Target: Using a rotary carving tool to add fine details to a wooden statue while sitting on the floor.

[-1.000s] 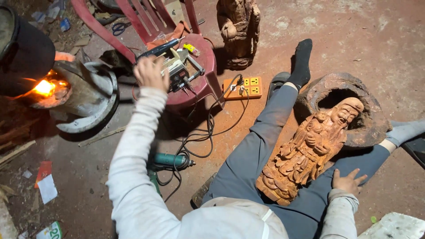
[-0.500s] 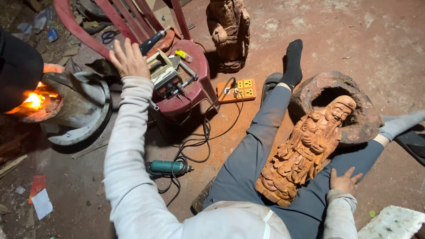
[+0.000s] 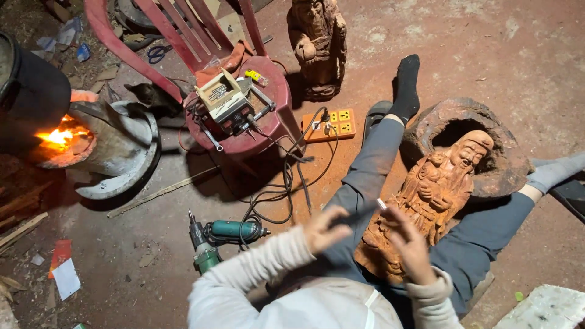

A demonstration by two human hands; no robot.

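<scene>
We see the person seated on the dirt floor [image 3: 506,55] with both hands raised in front of the chest. The left hand [image 3: 324,228] is half closed, its fingers curled around the dark end of a thin tool [image 3: 365,210]; motion blur hides how tightly it closes. The right hand [image 3: 409,244] is loosely spread, fingers bent, with the fingertips at the tool's pale tip, and we cannot tell whether they pinch it or merely touch it. The tool lies across the gap between the two hands, just above the lap.

A carved wooden figure [image 3: 426,201] rests tilted between the legs, its head against a hollow stump [image 3: 487,176]. A green power drill [image 3: 222,234] lies on the floor near the left elbow, its cord running to an orange power strip [image 3: 329,125]. Farther off, a red plastic chair [image 3: 244,122] carries a small box of bits [image 3: 226,100], and a fire [image 3: 58,137] burns at the left.
</scene>
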